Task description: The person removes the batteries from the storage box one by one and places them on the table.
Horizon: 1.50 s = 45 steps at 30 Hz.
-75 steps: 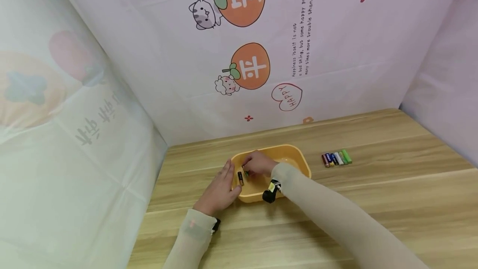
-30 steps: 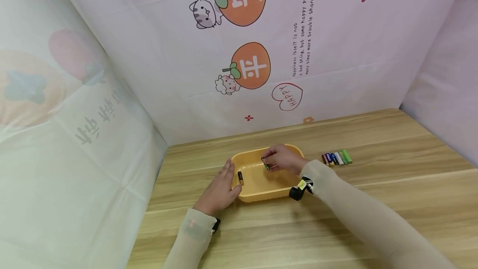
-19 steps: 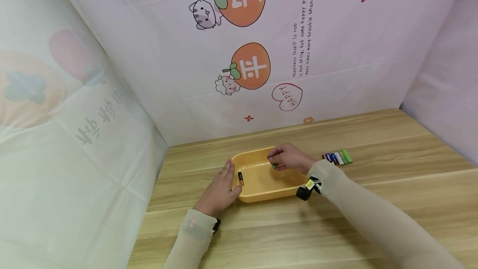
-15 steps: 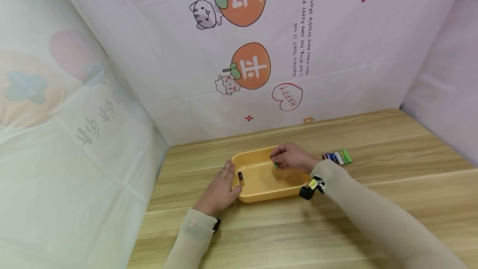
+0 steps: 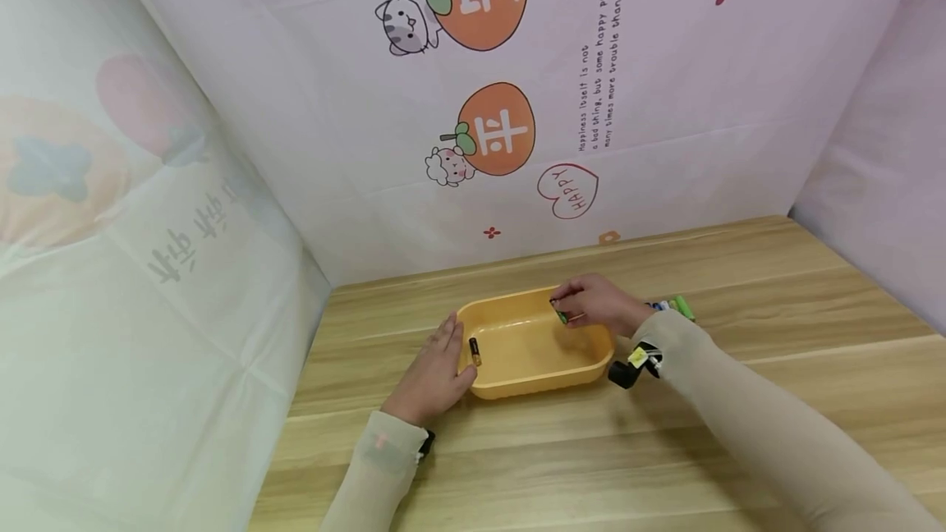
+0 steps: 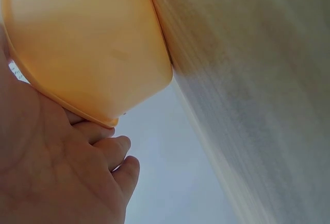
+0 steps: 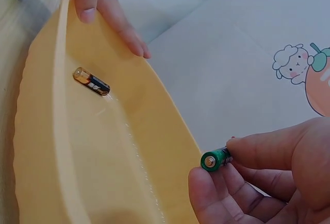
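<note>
A yellow plastic tray [image 5: 517, 384] stands on the wooden table. My left hand [image 5: 432, 376] rests on its left end, fingers laid along the rim and thumb at the near corner. In the left wrist view, that hand's palm [image 6: 56, 167] is beside the tray's outer wall [image 6: 87, 38]. Inside the tray near this hand lies one black and copper battery [image 5: 475, 351]. My right hand [image 5: 600, 302] pinches a green and black battery [image 7: 216, 159] between thumb and fingers, above the tray's far right part. The right wrist view shows its metal tip facing the camera.
Several batteries [image 5: 681, 307] lie in a row on the table right of the tray, partly hidden behind my right wrist. Printed white cloth [image 5: 665, 105] hangs behind the table [image 5: 517, 466] and at both sides.
My right hand has lifted the green battery from the tray's left part and carried it right, to above the far right side. The left hand has stayed on the rim.
</note>
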{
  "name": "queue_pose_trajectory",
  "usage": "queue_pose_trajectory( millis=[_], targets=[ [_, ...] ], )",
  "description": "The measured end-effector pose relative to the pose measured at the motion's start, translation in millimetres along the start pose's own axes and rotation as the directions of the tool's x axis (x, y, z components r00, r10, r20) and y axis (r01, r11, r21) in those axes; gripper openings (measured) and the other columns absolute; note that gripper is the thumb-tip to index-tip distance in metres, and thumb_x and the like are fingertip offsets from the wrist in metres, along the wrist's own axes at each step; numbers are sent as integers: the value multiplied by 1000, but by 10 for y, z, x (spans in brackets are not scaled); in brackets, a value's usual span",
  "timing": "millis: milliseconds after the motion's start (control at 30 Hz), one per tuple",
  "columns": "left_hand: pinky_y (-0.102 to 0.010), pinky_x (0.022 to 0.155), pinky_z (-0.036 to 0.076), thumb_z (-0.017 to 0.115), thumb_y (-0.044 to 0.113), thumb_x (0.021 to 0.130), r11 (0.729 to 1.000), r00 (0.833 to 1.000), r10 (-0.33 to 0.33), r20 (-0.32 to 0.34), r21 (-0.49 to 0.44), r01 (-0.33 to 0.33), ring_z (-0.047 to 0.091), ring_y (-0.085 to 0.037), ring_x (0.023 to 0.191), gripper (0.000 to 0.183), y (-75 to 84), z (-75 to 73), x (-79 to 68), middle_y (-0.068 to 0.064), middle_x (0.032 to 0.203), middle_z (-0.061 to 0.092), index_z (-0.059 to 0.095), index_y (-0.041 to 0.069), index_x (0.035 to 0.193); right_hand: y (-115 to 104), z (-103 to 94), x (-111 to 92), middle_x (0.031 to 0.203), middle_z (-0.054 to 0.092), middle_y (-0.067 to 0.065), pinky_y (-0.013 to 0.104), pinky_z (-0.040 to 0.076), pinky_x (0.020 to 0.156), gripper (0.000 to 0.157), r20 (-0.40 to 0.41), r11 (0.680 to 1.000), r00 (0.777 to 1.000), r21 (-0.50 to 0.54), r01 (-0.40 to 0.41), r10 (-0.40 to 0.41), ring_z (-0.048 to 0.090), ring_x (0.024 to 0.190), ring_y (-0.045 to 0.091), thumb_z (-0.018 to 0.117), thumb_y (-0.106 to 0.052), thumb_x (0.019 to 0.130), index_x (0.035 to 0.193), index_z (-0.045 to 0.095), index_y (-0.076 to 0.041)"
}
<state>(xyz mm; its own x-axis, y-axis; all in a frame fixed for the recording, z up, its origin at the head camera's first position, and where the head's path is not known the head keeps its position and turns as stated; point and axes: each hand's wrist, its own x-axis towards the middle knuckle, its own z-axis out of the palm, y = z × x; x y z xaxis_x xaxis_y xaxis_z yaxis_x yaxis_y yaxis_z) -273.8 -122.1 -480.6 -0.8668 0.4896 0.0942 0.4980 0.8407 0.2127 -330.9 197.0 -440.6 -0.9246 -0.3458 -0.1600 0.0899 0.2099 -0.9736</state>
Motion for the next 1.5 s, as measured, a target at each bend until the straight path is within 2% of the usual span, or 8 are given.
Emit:
queue_pose_trajectory(
  millis=[100,267,667,933,1133,1267,1500],
  targets=[
    [-40,116,13,41,39,101,1000,1000,6,-10,1,-6,3,-22,147,71,-3,-12,1,-15,162,4,15,-3,153,-18,-51,-23,122,53,28,49,51,88,33,3,1000,1000,1,10,-10,58,103,37,55,-5,98,125,53,13],
    [-41,116,14,41,39,101,1000,1000,18,-20,15,-18,6,-26,147,71,-8,-22,5,-16,161,5,17,-4,153,-4,-138,-68,117,56,23,46,52,88,32,20,1000,1000,-23,21,-20,58,102,36,55,-6,98,125,53,13],
    [-41,116,14,41,40,101,998,999,27,-19,62,-26,7,-28,147,72,-24,6,-1,-18,161,7,17,-5,153,94,-415,-235,122,54,28,42,55,83,36,-30,996,1000,-86,6,-9,60,102,37,55,-10,99,128,52,11],
    [-42,116,14,40,40,101,997,999,30,-26,65,-28,7,-28,147,72,-29,14,6,-19,161,9,18,-5,153,182,-597,-336,115,58,20,47,53,85,39,-55,991,998,-132,-11,4,63,93,25,55,-10,98,131,50,12],
    [-41,117,12,41,39,101,998,999,33,-27,63,-31,7,-27,147,71,-24,24,14,-18,161,8,18,-5,153,260,-730,-419,110,58,19,46,53,83,39,-60,993,998,-117,-32,25,62,96,33,55,-10,99,130,49,12],
    [-42,116,13,41,39,101,997,999,34,-36,64,-31,7,-27,147,71,-24,19,13,-18,161,8,19,-5,152,310,-815,-461,112,58,20,47,52,87,42,-72,993,997,-111,-42,34,61,98,30,55,-12,99,132,47,13],
    [-41,116,12,41,40,101,998,999,30,-32,50,-28,6,-26,147,71,-13,21,-10,-17,161,6,18,-4,153,411,-927,-546,111,59,21,41,55,83,43,-96,994,995,-105,-38,27,63,92,25,57,-11,97,130,47,15]
  ],
)
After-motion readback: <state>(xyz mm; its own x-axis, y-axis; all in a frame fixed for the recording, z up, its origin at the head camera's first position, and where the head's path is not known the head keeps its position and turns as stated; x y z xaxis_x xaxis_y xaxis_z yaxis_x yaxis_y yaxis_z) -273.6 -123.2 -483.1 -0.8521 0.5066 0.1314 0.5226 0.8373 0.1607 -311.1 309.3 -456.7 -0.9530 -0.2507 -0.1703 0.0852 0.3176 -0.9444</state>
